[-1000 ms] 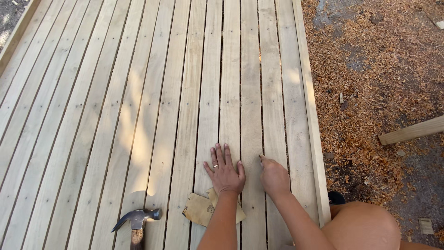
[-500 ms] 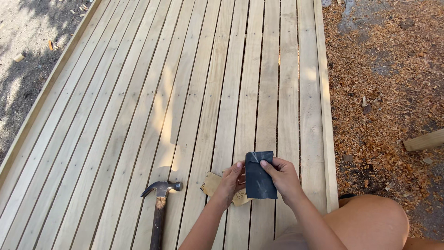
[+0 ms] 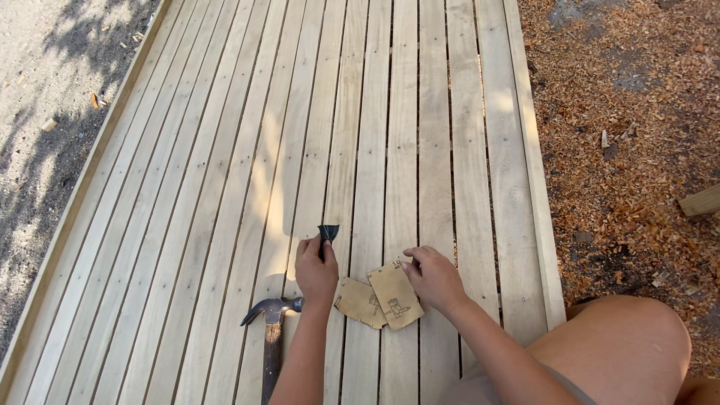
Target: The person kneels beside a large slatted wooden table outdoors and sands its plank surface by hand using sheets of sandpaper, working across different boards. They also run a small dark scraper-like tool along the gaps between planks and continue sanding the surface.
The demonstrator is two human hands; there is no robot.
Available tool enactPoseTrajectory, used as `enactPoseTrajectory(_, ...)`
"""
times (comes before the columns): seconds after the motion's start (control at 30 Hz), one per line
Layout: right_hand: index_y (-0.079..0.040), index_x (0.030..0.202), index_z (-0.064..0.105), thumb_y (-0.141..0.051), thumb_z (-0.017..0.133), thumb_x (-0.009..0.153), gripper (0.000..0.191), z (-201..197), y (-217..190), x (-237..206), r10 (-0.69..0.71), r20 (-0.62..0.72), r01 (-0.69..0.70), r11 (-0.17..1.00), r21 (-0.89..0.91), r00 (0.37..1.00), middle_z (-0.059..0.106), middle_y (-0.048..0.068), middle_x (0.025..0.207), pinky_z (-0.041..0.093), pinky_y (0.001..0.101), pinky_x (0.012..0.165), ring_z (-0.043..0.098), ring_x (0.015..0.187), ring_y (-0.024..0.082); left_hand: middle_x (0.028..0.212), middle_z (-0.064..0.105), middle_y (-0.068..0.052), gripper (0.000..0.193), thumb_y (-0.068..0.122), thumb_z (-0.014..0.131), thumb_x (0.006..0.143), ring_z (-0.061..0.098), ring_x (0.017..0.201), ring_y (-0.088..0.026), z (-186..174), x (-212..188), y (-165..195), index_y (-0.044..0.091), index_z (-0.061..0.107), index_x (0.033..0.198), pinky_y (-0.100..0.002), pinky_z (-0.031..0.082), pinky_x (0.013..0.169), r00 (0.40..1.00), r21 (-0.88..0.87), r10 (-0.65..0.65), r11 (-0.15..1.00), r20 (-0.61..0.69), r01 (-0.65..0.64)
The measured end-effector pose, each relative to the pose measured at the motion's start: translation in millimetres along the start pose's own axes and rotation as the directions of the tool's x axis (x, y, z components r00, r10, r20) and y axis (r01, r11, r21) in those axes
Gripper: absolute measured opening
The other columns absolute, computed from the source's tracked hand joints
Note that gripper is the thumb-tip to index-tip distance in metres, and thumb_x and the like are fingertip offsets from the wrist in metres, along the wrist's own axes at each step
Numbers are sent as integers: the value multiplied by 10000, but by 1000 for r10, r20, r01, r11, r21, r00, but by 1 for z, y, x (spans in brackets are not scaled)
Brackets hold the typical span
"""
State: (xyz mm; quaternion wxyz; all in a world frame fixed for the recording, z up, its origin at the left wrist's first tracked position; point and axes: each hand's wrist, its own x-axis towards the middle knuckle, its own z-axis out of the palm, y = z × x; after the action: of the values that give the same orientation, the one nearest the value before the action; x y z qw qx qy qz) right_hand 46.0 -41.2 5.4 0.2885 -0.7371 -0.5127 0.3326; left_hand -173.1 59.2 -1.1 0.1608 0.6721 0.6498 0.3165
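Note:
My left hand is raised over the wooden deck and pinches a small dark sheet, likely sandpaper, folded or seen edge-on. My right hand rests on the planks, its fingertips on the upper corner of a tan paper-backed sheet. A second tan sheet lies beside it, partly under it. A claw hammer with a wooden handle lies on the deck just left of my left forearm.
The deck's right edge borders ground covered in wood shavings. My bare knee is at the lower right. A wood offcut lies at the far right. Bare dirt runs along the deck's left edge.
The dark sheet was held in both hands; now only my left hand holds it, shifted left. My right hand has dropped onto the tan sheet. The view has panned slightly left.

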Motion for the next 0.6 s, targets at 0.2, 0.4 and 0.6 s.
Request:
enactPoseTrajectory(0.2,-110,1297,630,-210,673,906,406,24,-27,20,-110,53,117,983,-143,993,553,63,1403,456,410,1077,500,1334,265,1303,530,-167,501,397,691,953,563,1140,-411,30,-1,-10,80,610,1332,-504,520,898,923,345,100,908,371,-237)
enactPoseTrajectory(0.4,-109,1346,585,-225,671,905,463,40,-24,21,-107,147,144,952,-270,983,426,85,1531,258,472,1219,289,1502,294,1381,484,-202,789,487,737,795,543,1224,-449,43,-4,-23,25,530,1400,-524,446,951,960,347,265,895,90,-280)
enactPoseTrajectory(0.6,-134,1464,475,-274,619,941,560,41,-20,50,-126,142,170,914,-368,982,341,87,1604,223,494,1238,217,1541,290,1250,595,-117,777,530,856,697,597,1181,-334,30,18,-15,102,583,1284,-494,436,1051,904,403,-248,910,348,95)
